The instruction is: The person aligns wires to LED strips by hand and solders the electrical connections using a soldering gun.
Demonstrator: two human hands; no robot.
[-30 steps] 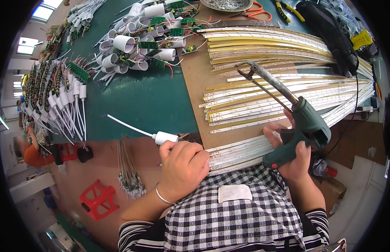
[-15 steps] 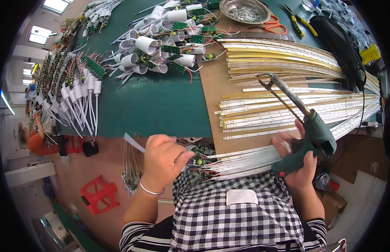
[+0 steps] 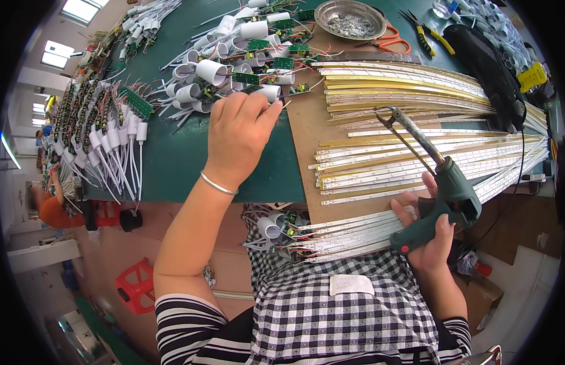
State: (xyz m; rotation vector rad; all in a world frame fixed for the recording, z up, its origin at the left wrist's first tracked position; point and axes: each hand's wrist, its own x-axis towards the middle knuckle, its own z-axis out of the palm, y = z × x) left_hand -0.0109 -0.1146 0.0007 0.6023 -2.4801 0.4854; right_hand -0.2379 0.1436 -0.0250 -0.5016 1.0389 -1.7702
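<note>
My right hand point(image 3: 438, 240) grips a soldering gun point(image 3: 456, 188) by its dark green handle, its metal tube and bent tip angled up to the left. At the near edge of a pile of white plastic caps point(image 3: 210, 72) with green circuit boards point(image 3: 246, 78), my left hand point(image 3: 240, 137) has its fingers curled and thumb drawn in. Its fingertips are hidden, so what they pinch does not show. Across my lap lie several white LED strips point(image 3: 349, 238), with circuit boards point(image 3: 290, 231) and white caps point(image 3: 269, 227) at their left ends.
More LED strips point(image 3: 404, 161) fan over a brown board point(image 3: 304, 131) on the green table point(image 3: 173, 161). Behind them are a metal bowl point(image 3: 349, 19), orange-handled scissors point(image 3: 389, 42) and yellow-handled pliers point(image 3: 425, 39). Wired caps point(image 3: 133, 128) lie left. A red stool point(image 3: 135, 286) stands on the floor.
My left hand has moved from above my lap, where a white strip-like piece showed beside it, up and away to the cap pile. The right hand and soldering gun have barely shifted.
</note>
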